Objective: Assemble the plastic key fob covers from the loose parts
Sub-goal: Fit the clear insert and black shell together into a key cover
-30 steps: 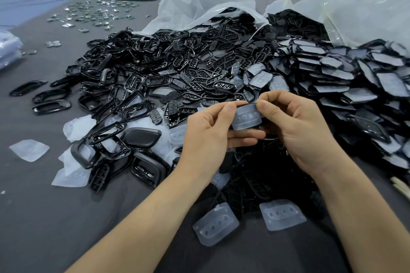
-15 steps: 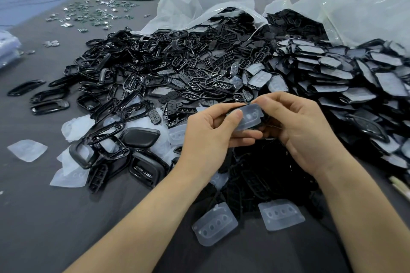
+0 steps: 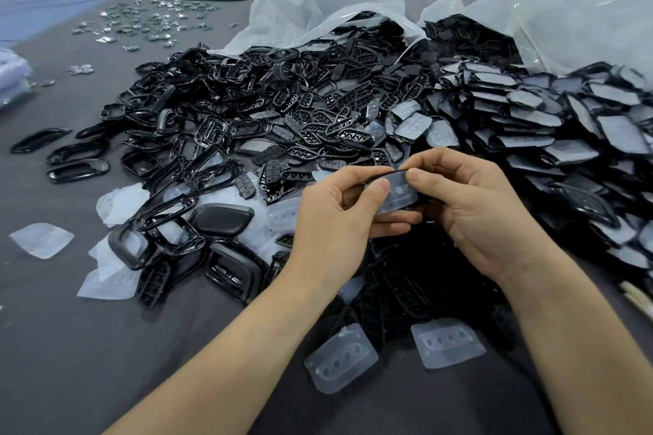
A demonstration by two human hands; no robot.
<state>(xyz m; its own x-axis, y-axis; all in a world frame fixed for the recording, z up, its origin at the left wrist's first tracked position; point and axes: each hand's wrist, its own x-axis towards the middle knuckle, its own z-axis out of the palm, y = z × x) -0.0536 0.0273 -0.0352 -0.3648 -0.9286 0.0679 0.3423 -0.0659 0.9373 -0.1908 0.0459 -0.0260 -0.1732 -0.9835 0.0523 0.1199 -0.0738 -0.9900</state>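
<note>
Clear button pad pinched between left hand and right hand, above heaped black shells; plastic bags lie behind.

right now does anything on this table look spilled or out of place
Yes. Black fob parts spill from the open plastic bag in a loose heap across the table, and stray translucent button pads lie apart near the front edge. No damage shows.

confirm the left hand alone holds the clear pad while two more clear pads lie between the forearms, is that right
Not quite: the head view shows both the left hand and the right hand pinching the clear pad. Two more pads do lie between the forearms.
</note>
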